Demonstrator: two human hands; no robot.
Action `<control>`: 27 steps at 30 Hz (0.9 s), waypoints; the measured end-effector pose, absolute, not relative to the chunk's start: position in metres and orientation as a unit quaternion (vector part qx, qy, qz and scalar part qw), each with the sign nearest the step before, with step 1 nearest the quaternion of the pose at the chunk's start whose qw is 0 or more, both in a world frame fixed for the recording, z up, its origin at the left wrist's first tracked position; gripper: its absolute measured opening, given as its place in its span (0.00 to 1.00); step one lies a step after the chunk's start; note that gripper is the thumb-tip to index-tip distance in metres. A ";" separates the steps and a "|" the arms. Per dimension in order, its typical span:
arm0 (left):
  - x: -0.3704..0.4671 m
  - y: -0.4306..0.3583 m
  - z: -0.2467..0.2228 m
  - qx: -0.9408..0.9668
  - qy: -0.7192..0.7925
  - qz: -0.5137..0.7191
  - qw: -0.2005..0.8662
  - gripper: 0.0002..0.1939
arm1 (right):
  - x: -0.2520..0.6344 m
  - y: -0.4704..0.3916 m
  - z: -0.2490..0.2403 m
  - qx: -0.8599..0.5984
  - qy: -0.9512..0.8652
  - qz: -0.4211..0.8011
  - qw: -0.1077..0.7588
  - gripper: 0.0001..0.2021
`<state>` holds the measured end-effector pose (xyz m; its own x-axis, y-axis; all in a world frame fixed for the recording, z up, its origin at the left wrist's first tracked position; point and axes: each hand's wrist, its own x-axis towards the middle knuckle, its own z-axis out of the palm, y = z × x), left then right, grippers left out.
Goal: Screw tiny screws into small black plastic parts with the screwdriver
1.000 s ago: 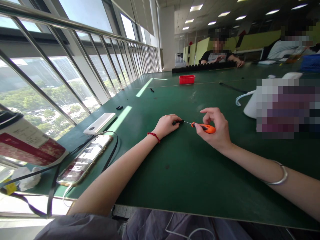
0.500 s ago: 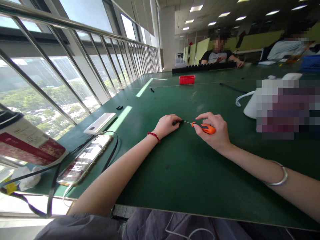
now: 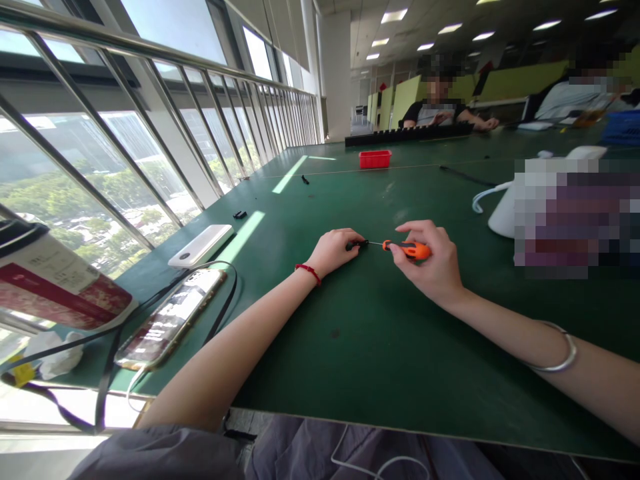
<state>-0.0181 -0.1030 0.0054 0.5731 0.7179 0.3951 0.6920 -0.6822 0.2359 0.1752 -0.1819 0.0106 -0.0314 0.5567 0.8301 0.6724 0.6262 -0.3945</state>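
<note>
Left hand [image 3: 337, 252] is pinching the black part [image 3: 364, 243] at mid-frame; right hand [image 3: 434, 263] is grasping the screwdriver [image 3: 409, 251] by its orange handle, right of centre, shaft pointing left at the part. Tip is too small to tell if it's seating. Doing this well probably means left grip is bracing firmly, right is lining up the shaft and turning lightly without slipping.

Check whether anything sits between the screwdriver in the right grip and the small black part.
Nothing visible does. The orange screwdriver, held in the right grip, points its thin shaft at the small black part in the left grip. Whether the tip touches it is too small to tell.
</note>
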 end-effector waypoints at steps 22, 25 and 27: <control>-0.018 -0.104 0.006 0.887 0.394 0.240 0.027 0.14 | 0.175 -0.182 0.011 -0.425 -0.723 -0.045 0.543 0.07; -0.018 -0.103 0.006 0.886 0.398 0.238 0.030 0.14 | 0.176 -0.181 0.011 -0.427 -0.703 -0.031 0.567 0.15; -0.018 -0.103 0.006 0.886 0.398 0.235 0.030 0.14 | 0.176 -0.181 0.011 -0.431 -0.707 -0.025 0.560 0.17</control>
<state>-0.0183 -0.1030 0.0058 0.5720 0.7203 0.3924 0.6921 -0.6806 0.2403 0.1761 -0.1808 0.0105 -0.0011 0.5822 0.8130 0.6377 0.6267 -0.4479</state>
